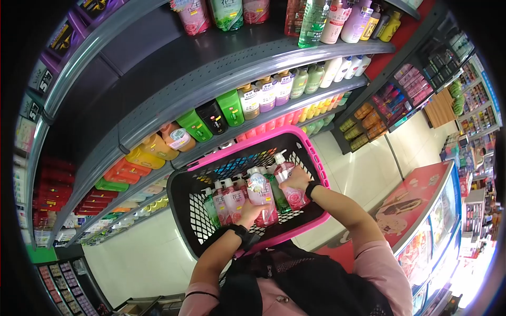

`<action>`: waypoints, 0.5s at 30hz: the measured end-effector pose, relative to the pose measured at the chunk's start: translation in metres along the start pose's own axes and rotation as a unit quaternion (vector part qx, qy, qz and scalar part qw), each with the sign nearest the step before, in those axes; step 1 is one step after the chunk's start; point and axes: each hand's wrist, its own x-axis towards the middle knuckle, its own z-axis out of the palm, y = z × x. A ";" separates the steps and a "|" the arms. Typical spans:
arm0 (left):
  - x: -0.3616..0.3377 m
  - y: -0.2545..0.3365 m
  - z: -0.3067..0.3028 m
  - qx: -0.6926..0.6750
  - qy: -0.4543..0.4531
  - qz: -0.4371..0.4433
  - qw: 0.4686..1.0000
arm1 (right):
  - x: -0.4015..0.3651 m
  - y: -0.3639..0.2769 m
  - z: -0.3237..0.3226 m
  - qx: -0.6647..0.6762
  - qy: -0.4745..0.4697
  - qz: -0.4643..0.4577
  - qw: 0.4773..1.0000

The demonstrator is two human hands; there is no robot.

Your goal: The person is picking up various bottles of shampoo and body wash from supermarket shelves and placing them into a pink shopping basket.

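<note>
A black basket with a pink rim (301, 227) is in front of my body, with several pink and green pump bottles upright inside it. My left hand (250, 211) is closed round a pink pump bottle (262, 196) near the middle of the basket. Toward the basket's right side, my right hand (297, 179) grips another pink pump bottle (296, 198). Green bottles (278, 193) show between the two held ones. More pink bottles (233, 195) stand left of my left hand. Palms and some fingertips are hidden.
Curved dark shelves (226, 66) hold bottles beyond the basket. Pump bottles (226, 13) stand on the top shelf. A red-topped display case (406, 203) is at the right. Pale floor tiles (137, 260) show at the lower left.
</note>
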 end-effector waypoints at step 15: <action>0.040 -0.054 0.005 0.006 -0.019 -0.043 0.999 | 0.064 0.049 0.047 -0.089 -0.057 0.034 0.994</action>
